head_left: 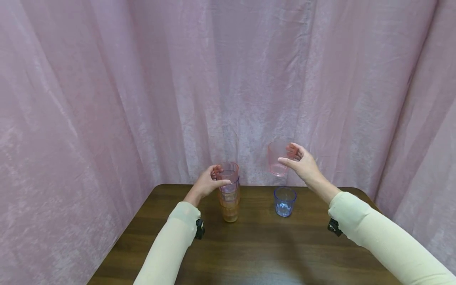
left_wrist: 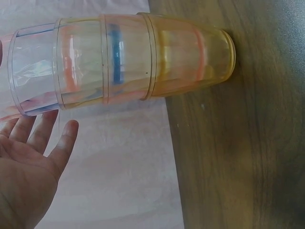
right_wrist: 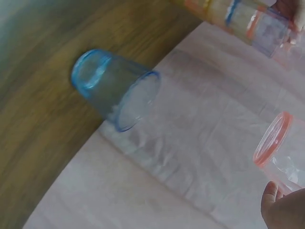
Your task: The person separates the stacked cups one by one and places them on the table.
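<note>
pale pink curtains (head_left: pixel 228 79) – softly creased – hang behind a dark brown wooden table (head_left: pixel 249 253).

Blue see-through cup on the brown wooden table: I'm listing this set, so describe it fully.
The blue see-through tapered cup looks like glass or clear plastic, its darker blue rim wider than its base. It stands upright on the brown wooden table, right of the stack of tinted clear cups in the head view. Only the table touches it; the right hand holds a clear pink cup above it.
</note>
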The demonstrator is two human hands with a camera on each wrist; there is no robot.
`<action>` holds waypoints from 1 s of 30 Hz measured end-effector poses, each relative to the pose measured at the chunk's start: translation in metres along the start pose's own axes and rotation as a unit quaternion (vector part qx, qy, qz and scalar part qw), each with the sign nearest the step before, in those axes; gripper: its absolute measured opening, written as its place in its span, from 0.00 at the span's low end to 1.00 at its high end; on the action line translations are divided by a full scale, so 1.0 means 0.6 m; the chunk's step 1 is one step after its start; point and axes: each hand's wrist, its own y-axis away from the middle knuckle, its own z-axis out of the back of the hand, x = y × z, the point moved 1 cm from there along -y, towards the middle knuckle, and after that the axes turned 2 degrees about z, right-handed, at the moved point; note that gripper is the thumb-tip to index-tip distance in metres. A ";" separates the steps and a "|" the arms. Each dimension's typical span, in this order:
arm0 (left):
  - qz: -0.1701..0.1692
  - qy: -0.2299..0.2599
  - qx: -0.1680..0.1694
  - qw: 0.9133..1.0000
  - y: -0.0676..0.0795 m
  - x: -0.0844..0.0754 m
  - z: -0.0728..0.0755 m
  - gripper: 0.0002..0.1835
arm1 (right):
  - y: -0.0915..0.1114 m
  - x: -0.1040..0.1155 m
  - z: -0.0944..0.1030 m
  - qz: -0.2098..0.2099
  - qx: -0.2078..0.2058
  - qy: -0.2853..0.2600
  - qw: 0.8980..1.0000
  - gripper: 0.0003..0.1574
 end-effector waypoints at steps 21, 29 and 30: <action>0.001 -0.009 -0.002 1.000 0.007 0.000 -0.001 0.45 | 0.057 -0.092 0.100 -0.019 -0.043 0.029 0.998 0.59; -0.001 -0.007 -0.008 1.000 0.007 0.001 -0.001 0.42 | 0.070 -0.124 0.120 -0.032 -0.060 0.051 0.996 0.59; -0.002 -0.006 -0.008 1.000 0.006 0.001 -0.002 0.42 | 0.071 -0.127 0.123 -0.032 -0.063 0.056 0.996 0.58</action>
